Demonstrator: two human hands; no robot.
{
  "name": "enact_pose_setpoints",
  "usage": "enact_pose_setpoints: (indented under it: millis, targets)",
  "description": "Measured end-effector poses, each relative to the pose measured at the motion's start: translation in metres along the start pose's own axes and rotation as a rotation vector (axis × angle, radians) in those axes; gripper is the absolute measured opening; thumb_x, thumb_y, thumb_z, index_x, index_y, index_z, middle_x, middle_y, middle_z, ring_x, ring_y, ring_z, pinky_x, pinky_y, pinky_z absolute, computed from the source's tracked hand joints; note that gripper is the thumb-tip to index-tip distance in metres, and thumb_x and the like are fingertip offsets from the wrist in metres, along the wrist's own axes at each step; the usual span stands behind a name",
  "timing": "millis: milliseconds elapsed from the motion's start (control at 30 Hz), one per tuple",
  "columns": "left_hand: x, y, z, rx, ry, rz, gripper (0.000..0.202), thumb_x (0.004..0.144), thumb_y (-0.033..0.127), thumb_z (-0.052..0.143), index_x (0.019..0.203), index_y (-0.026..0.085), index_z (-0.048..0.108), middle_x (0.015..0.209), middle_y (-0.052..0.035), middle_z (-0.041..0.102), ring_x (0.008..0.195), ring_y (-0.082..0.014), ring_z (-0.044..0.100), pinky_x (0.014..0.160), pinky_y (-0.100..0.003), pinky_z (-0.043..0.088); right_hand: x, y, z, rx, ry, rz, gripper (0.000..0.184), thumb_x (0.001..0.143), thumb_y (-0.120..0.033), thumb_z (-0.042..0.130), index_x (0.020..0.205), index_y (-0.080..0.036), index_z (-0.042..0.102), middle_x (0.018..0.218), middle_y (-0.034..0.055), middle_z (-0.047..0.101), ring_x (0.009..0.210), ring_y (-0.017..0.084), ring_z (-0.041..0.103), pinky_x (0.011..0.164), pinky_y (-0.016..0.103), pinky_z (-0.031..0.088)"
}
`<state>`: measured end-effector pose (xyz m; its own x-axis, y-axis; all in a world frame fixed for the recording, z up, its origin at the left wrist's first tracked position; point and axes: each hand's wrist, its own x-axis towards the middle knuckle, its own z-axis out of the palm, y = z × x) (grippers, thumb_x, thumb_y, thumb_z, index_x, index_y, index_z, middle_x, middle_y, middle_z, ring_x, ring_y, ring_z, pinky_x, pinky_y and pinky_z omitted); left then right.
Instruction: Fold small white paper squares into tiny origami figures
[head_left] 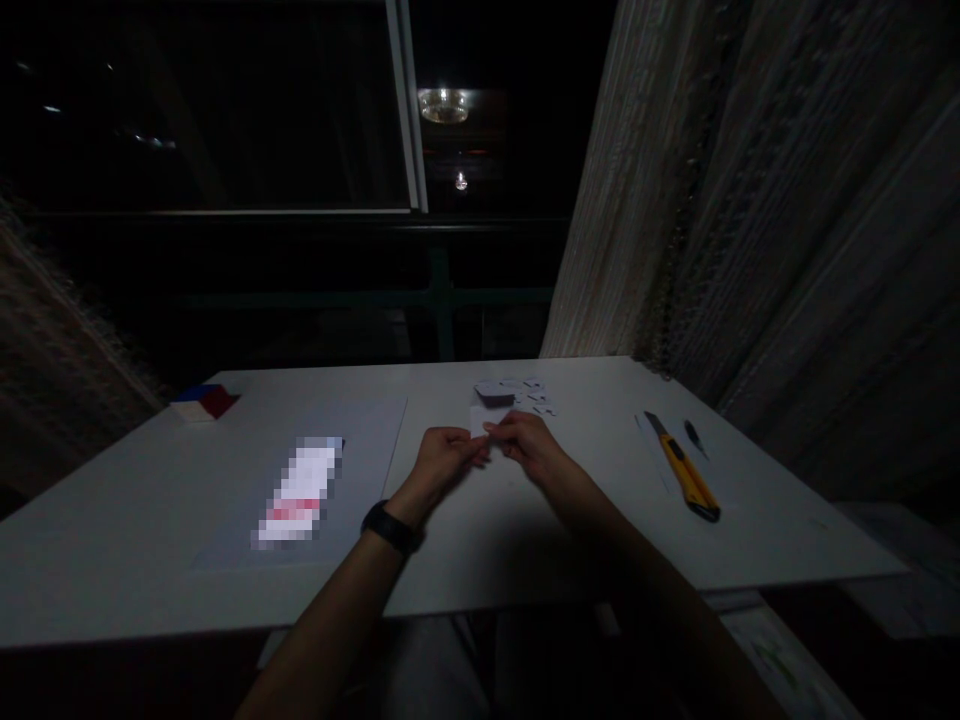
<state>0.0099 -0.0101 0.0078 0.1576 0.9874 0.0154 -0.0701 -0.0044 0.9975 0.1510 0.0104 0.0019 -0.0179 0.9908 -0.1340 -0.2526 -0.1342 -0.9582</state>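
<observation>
Both hands meet over the middle of the white table (150,500). My left hand (441,462), with a black watch on its wrist, pinches a small white paper piece (480,417). My right hand (531,445) pinches the same piece from the other side. The piece is held just above the tabletop. Behind it lie several small cut paper scraps (536,397) and a small grey stack of pieces (494,392).
A yellow utility knife (686,470) and a thin dark pen-like tool (695,438) lie at the right. A large grey sheet (360,440) carries a blurred card at the left. A red, white and blue block (202,401) sits at the far left. A curtain hangs at right.
</observation>
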Motion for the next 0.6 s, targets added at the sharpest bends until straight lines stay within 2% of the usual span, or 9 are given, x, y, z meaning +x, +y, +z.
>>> enact_pose_setpoints:
  millis: [100,200,300,400,533,600]
  targets:
    - [0.000,0.002,-0.003,0.037,-0.038,-0.022,0.024,0.054,0.029,0.075,0.053,0.010,0.062,0.054,-0.0096,0.064,0.046,-0.0123,0.055,0.043,-0.022,0.037,0.000,-0.004,-0.005,-0.037,0.013,-0.062,0.030,0.042,-0.017,0.074,0.062,-0.016,0.051,0.049,-0.0061,0.051,0.043,0.007,0.043,0.042,0.020,0.030]
    - [0.001,-0.001,-0.004,0.019,-0.094,-0.051,0.025,0.057,0.032,0.073,0.064,0.009,0.065,0.064,-0.0126,0.067,0.052,-0.0151,0.060,0.045,-0.022,0.040,0.000,-0.005,-0.005,-0.036,0.018,-0.111,0.041,0.041,-0.014,0.073,0.079,-0.016,0.056,0.052,-0.0063,0.053,0.047,0.009,0.048,0.046,0.021,0.037]
    - [0.002,-0.005,-0.004,-0.023,-0.091,-0.063,0.025,0.056,0.029,0.074,0.063,0.008,0.065,0.066,-0.0140,0.067,0.056,-0.0172,0.062,0.047,-0.023,0.041,0.000,-0.005,-0.003,-0.048,0.011,-0.159,0.050,0.041,-0.012,0.072,0.089,-0.015,0.058,0.059,-0.0042,0.059,0.052,0.011,0.053,0.051,0.022,0.041]
    - [0.004,-0.005,-0.006,-0.024,-0.090,-0.073,0.023,0.055,0.027,0.075,0.060,0.007,0.064,0.062,-0.0148,0.067,0.052,-0.0164,0.061,0.044,-0.022,0.039,0.001,-0.009,-0.003,-0.088,-0.029,-0.164,0.057,0.040,-0.010,0.072,0.094,-0.015,0.056,0.062,-0.0028,0.061,0.052,0.011,0.054,0.051,0.022,0.042]
    - [0.004,-0.001,-0.010,-0.013,-0.125,-0.110,0.021,0.054,0.023,0.075,0.060,0.006,0.065,0.059,-0.0148,0.066,0.047,-0.0145,0.058,0.041,-0.021,0.036,0.004,-0.013,-0.016,-0.141,-0.143,-0.124,0.070,0.039,-0.009,0.072,0.104,-0.015,0.049,0.048,-0.0072,0.056,0.041,0.010,0.050,0.045,0.021,0.040]
    - [0.004,0.000,-0.012,-0.009,-0.142,-0.131,0.020,0.053,0.021,0.075,0.059,0.006,0.065,0.057,-0.0138,0.065,0.045,-0.0135,0.057,0.040,-0.021,0.036,0.005,-0.014,-0.024,-0.146,-0.173,-0.103,0.073,0.040,-0.008,0.070,0.107,-0.017,0.044,0.048,-0.0072,0.056,0.044,0.012,0.054,0.046,0.022,0.041]
